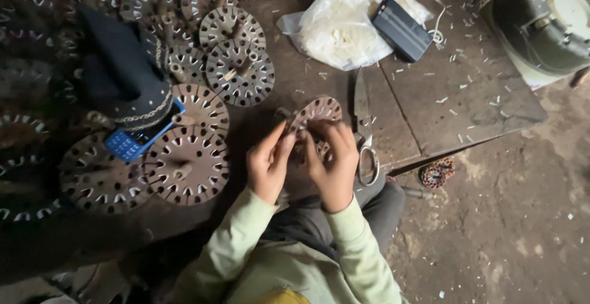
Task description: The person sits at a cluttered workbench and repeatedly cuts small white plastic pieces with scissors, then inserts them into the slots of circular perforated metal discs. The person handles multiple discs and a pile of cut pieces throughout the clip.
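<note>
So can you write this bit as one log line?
left hand: holds slotted metal disc | right hand: holds same disc | scissors: beside right hand

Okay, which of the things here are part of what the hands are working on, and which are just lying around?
In hand:
- slotted metal disc, held by left hand and right hand
- pile of matching discs beside them

Lying about:
- scissors
- black box with white cable
- white plastic bag
- blue phone
- dark cap

Crowded left of the long steel scissors (364,126), open to their right

Rusty slotted round metal discs (187,163), a dark cloth cap (120,74) and a blue calculator (132,144) block the left; right, bare brown board (442,113); beyond, a white plastic bag (341,24) and a black power bank (401,29).
</note>
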